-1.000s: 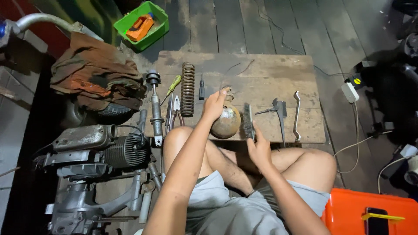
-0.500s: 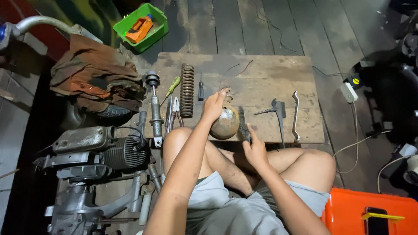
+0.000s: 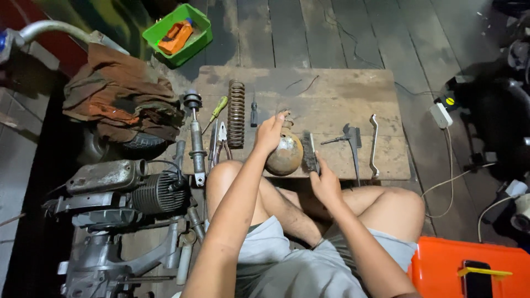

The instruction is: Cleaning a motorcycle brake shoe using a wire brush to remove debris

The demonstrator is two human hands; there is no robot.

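Resting at the near edge of a low wooden board (image 3: 331, 88), a rounded metal part (image 3: 285, 155), rusty brown and dull in sheen with a narrower neck at its top, sits between the two hands. Left hand (image 3: 269, 132) grips the part's upper left side, fingers curled over the neck. Right hand (image 3: 326, 185) is closed around the handle of a wire brush (image 3: 310, 152), whose dark bristle block lies against the part's right flank.

Board surface is worn, unpainted timber, scuffed and stained. Laid out on it, left of the part: a coil spring (image 3: 236, 113), rust-coloured and upright to the view; a small dark screwdriver (image 3: 254, 113); a green-handled screwdriver (image 3: 216, 110); pliers (image 3: 222, 138); and a shock absorber rod (image 3: 195, 138) of grey metal with a round black cap. Right of the part: a dark angled tool (image 3: 349, 140) and a bright flat wrench (image 3: 374, 143) with bent ends.

Beyond the board's far left corner stands a green plastic tray (image 3: 201, 30), square, holding an orange item. A heap of brown cloth (image 3: 118, 99) lies to the left, over a tyre. A finned engine (image 3: 143, 190) of grey cast metal sits beside the person's left knee. An orange plastic box (image 3: 441, 270) occupies the near right corner, with a dark phone lying on it. A white plug adapter (image 3: 440, 115) with a yellow round sticker nearby lies on the plank floor to the right.
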